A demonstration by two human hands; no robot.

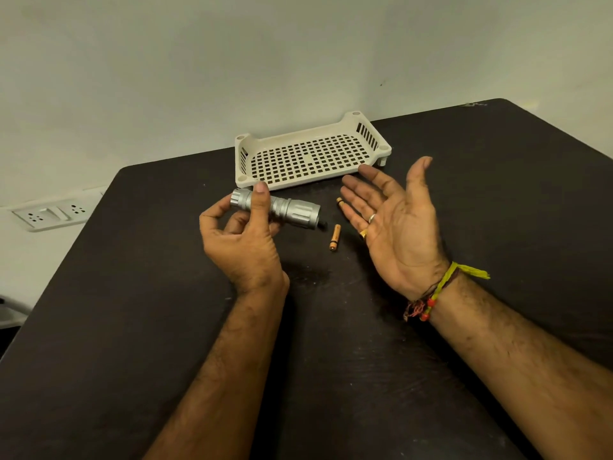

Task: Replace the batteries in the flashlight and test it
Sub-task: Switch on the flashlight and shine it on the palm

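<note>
Against pale wall [166,78], dark table [331,376].

Tray [381,148] behind; bare table [99,293] leftward.

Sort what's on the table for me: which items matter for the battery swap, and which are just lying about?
For the job:
- silver metal flashlight, held by the left hand
- two small orange batteries, one on the black table, one beside the open right hand

Lying about:
- cream perforated plastic tray, nothing in it
- white wall sockets
</note>
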